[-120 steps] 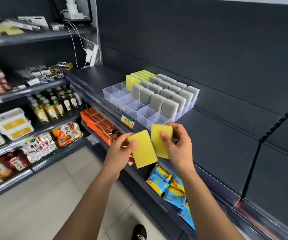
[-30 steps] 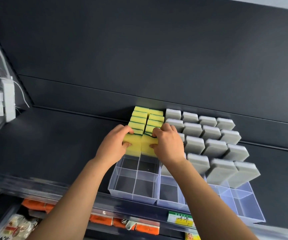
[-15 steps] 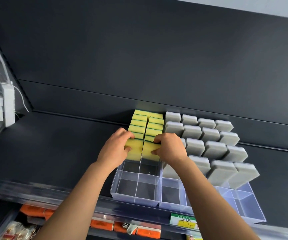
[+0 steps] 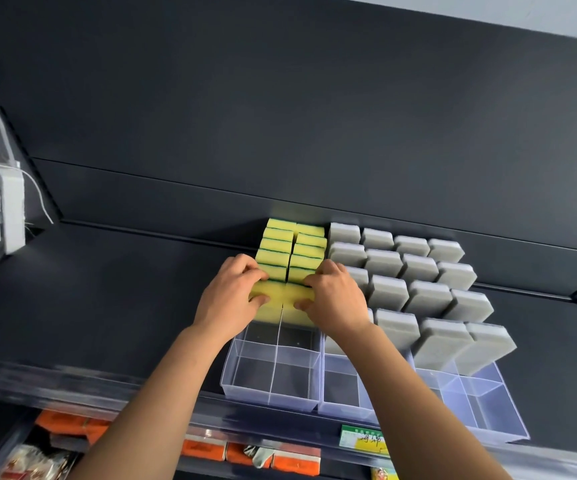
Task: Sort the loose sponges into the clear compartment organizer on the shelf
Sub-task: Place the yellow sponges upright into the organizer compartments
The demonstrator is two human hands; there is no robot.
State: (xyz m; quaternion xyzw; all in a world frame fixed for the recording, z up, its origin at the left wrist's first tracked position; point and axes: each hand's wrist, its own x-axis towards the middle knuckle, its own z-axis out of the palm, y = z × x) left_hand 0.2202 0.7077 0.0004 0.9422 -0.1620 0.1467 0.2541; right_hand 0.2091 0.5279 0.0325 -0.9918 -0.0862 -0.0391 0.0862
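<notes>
L hand (image 4: 230, 299), R hand (image 4: 337, 301) pinching sponges (image 4: 274, 309), prob. upright.

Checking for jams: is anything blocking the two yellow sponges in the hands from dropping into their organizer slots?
Nothing visible does. Left hand and right hand each grip a yellow sponge right at the organizer slots, in front of the filled yellow rows.

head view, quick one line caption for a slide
Left hand and right hand each grip a yellow sponge standing in the clear organizer beside grey sponges
</notes>
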